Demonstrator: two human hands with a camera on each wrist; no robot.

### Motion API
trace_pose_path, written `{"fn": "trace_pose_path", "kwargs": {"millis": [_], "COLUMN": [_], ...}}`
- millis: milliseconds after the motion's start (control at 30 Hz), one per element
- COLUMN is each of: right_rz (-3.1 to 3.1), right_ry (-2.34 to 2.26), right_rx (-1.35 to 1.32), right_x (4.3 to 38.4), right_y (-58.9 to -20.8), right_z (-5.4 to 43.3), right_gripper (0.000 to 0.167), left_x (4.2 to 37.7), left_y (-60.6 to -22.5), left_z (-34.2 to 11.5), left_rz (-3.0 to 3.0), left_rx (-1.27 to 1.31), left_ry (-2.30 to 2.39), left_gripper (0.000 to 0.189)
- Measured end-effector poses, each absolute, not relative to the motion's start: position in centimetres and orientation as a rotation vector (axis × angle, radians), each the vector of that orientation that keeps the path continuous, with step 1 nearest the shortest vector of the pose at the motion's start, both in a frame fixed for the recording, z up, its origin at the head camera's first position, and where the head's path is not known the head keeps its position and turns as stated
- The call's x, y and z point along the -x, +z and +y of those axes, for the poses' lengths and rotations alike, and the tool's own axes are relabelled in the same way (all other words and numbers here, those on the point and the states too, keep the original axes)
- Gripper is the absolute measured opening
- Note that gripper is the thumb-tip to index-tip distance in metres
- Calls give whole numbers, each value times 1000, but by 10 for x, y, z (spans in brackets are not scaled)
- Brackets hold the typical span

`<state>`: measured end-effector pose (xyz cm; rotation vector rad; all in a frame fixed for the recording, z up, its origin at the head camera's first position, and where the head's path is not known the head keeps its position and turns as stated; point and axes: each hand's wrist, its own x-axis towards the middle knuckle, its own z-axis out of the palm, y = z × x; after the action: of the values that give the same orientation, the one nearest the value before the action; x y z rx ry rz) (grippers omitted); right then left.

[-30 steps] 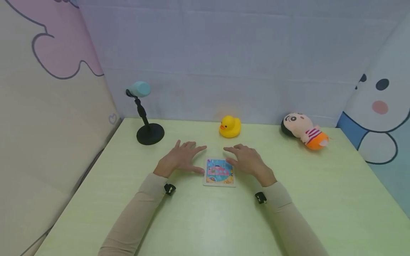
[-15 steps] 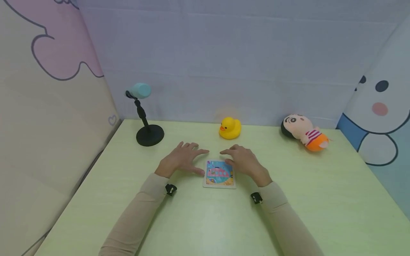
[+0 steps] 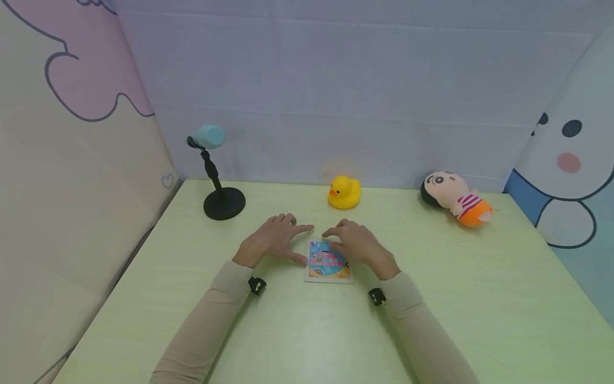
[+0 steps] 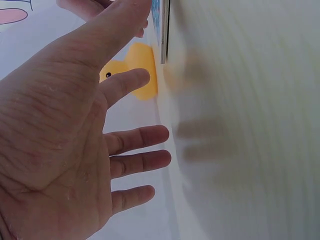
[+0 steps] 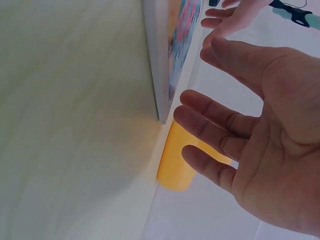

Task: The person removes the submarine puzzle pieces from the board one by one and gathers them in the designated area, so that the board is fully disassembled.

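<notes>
On the table lies a small square picture board (image 3: 329, 269) with a pale frame and a pink-and-blue cartoon scene, perhaps a tile puzzle. My left hand (image 3: 273, 241) is spread at its left side, fingers straight, the thumb tip close to or touching the frame. Over the board's upper right part hovers my right hand (image 3: 358, 244), fingers lightly bent, holding nothing. It hides the upper right corner. In the left wrist view, the board (image 4: 162, 30) shows edge-on above the spread fingers. The right wrist view has the board's thick frame (image 5: 157, 60) beside relaxed fingertips.
A yellow rubber duck (image 3: 344, 193) sits behind the board. At the back left stands a black stand (image 3: 224, 204) with a light-blue head (image 3: 210, 136). A plush doll (image 3: 455, 198) lies at the back right. A pale curtain wall (image 3: 345, 96) closes off the table's far edge.
My right hand has moved left, further over the board's upper right part. My left hand has barely shifted, and the board stays in place.
</notes>
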<state>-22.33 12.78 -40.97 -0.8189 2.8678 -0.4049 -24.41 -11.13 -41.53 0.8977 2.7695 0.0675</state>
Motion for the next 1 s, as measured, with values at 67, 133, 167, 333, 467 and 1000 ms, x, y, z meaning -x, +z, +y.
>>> {"fn": "trace_pose_path", "kwargs": {"millis": [67, 133, 167, 333, 467, 1000], "right_rz": [2860, 2855, 2852, 2832, 2816, 2810], "right_ry": [-413, -419, -421, -438, -440, -397], "right_rx": [824, 829, 832, 858, 874, 886], "right_x": [224, 224, 224, 226, 227, 226], "right_y": [-410, -411, -411, -412, -412, -411], "right_z": [126, 125, 124, 120, 115, 106], "right_gripper": [29, 29, 30, 29, 29, 38], "left_x": [244, 244, 244, 243, 242, 242], "left_y": [-415, -415, -415, -413, -412, -420], "left_z": [-112, -112, -112, -110, -109, -105], "left_rz": [2765, 2760, 2758, 2744, 2727, 2681], "left_rx": [-897, -898, -900, -902, -909, -891], "left_ry": [60, 49, 44, 28, 37, -8], "left_gripper": [92, 92, 91, 90, 89, 85]}}
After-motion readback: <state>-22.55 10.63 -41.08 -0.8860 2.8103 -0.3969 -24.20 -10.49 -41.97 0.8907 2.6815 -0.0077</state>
